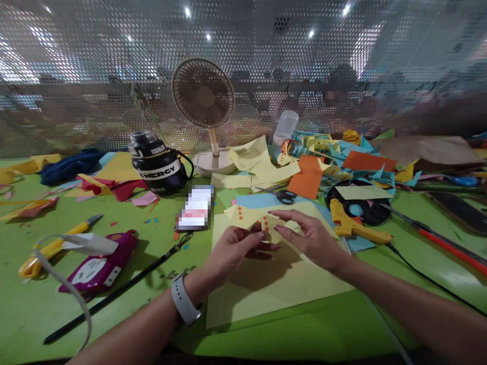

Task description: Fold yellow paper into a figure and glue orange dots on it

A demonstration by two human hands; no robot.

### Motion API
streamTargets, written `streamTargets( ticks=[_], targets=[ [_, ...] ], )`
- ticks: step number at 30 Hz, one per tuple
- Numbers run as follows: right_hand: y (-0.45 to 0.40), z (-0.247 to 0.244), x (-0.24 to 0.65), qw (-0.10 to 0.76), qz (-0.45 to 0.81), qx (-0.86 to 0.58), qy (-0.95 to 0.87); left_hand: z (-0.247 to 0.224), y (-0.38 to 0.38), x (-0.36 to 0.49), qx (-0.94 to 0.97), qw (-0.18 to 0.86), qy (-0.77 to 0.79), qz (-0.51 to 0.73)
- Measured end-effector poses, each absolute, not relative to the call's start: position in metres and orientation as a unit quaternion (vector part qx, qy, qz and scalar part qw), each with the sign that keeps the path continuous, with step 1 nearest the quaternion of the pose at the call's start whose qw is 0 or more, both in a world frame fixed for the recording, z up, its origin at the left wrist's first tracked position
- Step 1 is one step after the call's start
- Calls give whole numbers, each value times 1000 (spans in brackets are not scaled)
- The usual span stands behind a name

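Between my two hands is a small pale yellow paper piece (272, 229) with orange squares on it. My left hand (239, 243), a grey watch on its wrist, pinches the left side of that piece. From the right, the thumb and fingers of my right hand (310, 235) grip its other side. Both hands are just above a large pale yellow sheet (243, 299) on the table. Another yellow paper piece with orange squares (240, 213) lies just behind my left hand. Dark-handled scissors (286, 196) rest farther back, partly on blue paper.
A yellow glue gun (355, 226) lies right of my hands, near a black round tray (365, 215). At the left are a purple power strip (101, 263), a yellow cutter (57, 249), a phone (196, 208) and a black bottle (158, 165). A fan (205, 94) stands behind paper scraps.
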State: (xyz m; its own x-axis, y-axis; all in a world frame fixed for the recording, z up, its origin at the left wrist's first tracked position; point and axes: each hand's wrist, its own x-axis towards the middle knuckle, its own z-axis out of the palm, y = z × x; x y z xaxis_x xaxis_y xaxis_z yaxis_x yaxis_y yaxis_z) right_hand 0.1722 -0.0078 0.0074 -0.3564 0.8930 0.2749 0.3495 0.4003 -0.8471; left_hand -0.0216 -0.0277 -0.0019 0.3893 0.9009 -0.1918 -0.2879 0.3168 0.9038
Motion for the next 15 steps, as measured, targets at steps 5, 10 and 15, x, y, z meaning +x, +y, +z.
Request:
streamTargets(
  ticks=[5, 10, 15],
  targets=[
    [-8, 7, 173, 379, 355, -421, -744, 0, -28, -20, 412, 718, 378, 415],
    [-9, 8, 172, 378, 356, -425, -741, -1, -27, -21, 418, 715, 385, 407],
    [-9, 9, 172, 380, 351, -422, -745, -2, -28, -23, 423, 711, 375, 418]
  ],
)
